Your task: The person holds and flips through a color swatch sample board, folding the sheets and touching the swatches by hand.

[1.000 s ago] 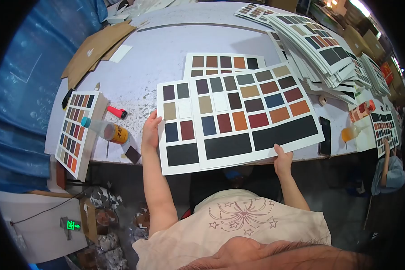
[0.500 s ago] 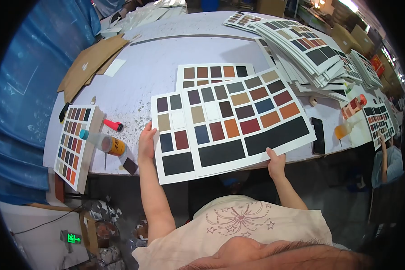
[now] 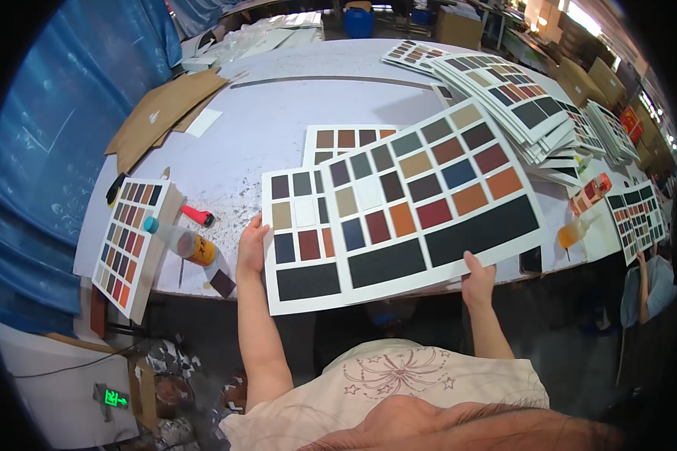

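My left hand (image 3: 254,244) grips the left edge of a color swatch card (image 3: 307,281), thumb on its face. My right hand (image 3: 478,279) pinches the lower edge of a second swatch card (image 3: 433,213), which overlaps the first and tilts up to the right. Both cards are white with rows of colored squares and wide black patches along the bottom. They are held above the table's front edge. Behind them another swatch card (image 3: 346,140) lies on the table, partly covered. The fingers beneath the cards are hidden.
Swatch cards are piled at the right (image 3: 530,113), and a thick stack (image 3: 132,248) stands at the left. A bottle (image 3: 195,248), a red-and-black tool (image 3: 197,216), a phone (image 3: 531,260) and a yellow-filled bottle (image 3: 572,233) are on the table (image 3: 278,113). Another person (image 3: 648,289) works at far right.
The right-hand card has slid right and tilted more, baring part of a third swatch column on the left-hand card. My right hand has moved right with it. The camera view has shifted slightly.
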Demonstrator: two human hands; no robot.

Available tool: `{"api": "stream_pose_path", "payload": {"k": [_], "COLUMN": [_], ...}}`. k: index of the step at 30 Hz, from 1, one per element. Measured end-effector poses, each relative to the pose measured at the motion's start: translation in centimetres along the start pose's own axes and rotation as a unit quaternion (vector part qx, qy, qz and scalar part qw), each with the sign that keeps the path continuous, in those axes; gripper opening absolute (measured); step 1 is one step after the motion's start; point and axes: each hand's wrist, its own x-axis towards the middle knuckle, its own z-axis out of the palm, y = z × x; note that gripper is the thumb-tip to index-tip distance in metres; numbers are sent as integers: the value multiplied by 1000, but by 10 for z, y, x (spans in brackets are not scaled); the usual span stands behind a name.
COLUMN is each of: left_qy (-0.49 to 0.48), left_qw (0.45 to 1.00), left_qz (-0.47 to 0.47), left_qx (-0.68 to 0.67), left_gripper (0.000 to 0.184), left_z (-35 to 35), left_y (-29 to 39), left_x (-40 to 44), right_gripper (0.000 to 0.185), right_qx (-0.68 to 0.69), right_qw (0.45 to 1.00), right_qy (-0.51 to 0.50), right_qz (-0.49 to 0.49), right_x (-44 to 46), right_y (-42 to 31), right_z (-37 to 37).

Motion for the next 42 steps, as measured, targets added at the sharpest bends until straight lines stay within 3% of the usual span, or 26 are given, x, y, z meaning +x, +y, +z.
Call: {"api": "stream_pose_path", "payload": {"k": [13, 24, 42], "left_qy": [1, 2, 13], "left_qw": [1000, 1000, 1000], "left_qz": [-4, -3, -3], "left_qx": [10, 10, -8], "left_gripper": [45, 43, 43], "left_z": [-7, 8, 6], "left_y": [-4, 2, 1], "left_x": [4, -1, 0], "right_gripper": [40, 40, 42], "right_qx": [-168, -143, -118], "right_qw": [985, 989, 992], "right_qy": [11, 41, 24], "right_qz": [-44, -11, -36], "right_x": [24, 25, 24], "right_y": [13, 23, 19], "right_z": [-49, -58, -52]}}
